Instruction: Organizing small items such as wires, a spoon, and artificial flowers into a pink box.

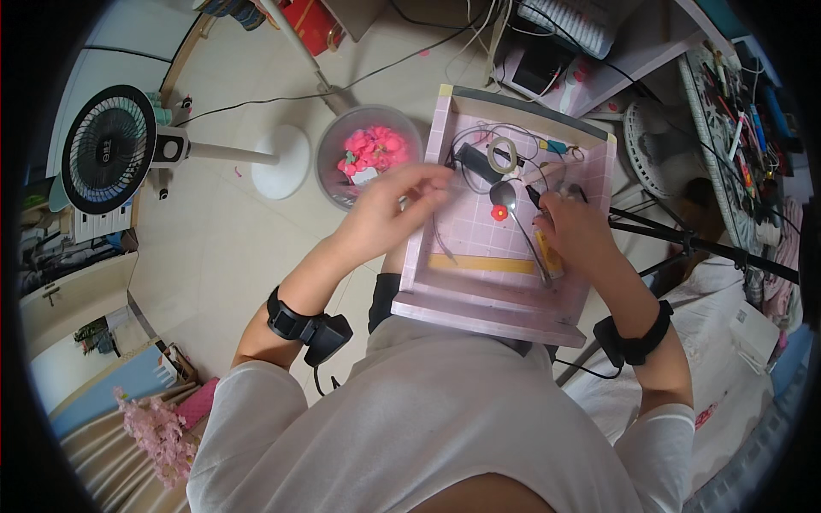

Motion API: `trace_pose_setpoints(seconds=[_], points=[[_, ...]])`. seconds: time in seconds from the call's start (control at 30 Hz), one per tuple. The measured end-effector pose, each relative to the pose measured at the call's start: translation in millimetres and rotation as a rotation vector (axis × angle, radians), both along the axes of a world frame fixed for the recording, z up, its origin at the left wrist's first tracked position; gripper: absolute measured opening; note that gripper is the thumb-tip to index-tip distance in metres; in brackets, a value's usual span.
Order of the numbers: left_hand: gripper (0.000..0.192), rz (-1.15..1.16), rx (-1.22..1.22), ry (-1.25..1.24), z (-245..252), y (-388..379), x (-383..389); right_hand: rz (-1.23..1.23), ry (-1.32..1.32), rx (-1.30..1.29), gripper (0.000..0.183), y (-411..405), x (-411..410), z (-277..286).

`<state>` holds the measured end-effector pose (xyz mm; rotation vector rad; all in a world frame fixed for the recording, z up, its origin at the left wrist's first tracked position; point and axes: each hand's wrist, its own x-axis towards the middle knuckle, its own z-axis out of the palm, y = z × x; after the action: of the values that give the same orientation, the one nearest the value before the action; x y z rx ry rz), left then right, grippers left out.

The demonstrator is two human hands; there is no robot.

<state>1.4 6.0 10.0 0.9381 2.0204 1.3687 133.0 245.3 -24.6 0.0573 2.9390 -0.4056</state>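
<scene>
A pink checked drawer [490, 313] rests on the lap. My left hand [410, 202] is at its left side, blurred, fingers curled; whether it pinches a thin cord there is unclear. Inside the right part, my right hand [567, 224] has its fingertips at a black-handled item [533, 195]; its grip cannot be told. Between the hands lie a metal spoon [504, 194], a red flower piece [499, 213], a roll of tape [501, 156], a dark oblong case [476, 163] and tangled black cable. A yellow strip [481, 263] lies near the front, with a yellow tube [548, 256] beside my right hand.
A bin [325, 176] holding pink petals stands left of the drawer. Farther left is a fan [108, 149] with a white round base [282, 163]. Black tripod legs [705, 247] reach in from the right, near a white fan-like grille [644, 147]. A cable crosses the floor.
</scene>
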Motion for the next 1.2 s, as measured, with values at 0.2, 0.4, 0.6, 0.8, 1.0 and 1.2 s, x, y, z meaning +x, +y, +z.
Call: trace_pose_setpoints(seconds=[0.2, 0.4, 0.6, 0.8, 1.0, 1.2], points=[[0.021, -0.094, -0.09, 0.01, -1, -6, 4, -0.063, -0.145, 0.153, 0.021, 4, -7, -12], [0.02, -0.118, -0.086, 0.034, -3, -8, 6, 0.2, -0.396, -0.036, 0.016, 2, -12, 16], [0.019, -0.108, -0.089, 0.057, -4, -7, 5, -0.065, 0.02, -0.119, 0.021, 10, -36, -6], [0.019, -0.133, -0.061, 0.095, -6, -7, 8, 0.019, -0.083, -0.036, 0.031, 6, -60, -4], [0.019, -0.123, -0.065, 0.088, -5, -6, 9, -0.053, -0.111, -0.14, 0.038, 4, -62, -12], [0.018, -0.143, -0.078, 0.114, -6, -5, 7, -0.015, -0.164, -0.136, 0.035, 8, -66, -17]])
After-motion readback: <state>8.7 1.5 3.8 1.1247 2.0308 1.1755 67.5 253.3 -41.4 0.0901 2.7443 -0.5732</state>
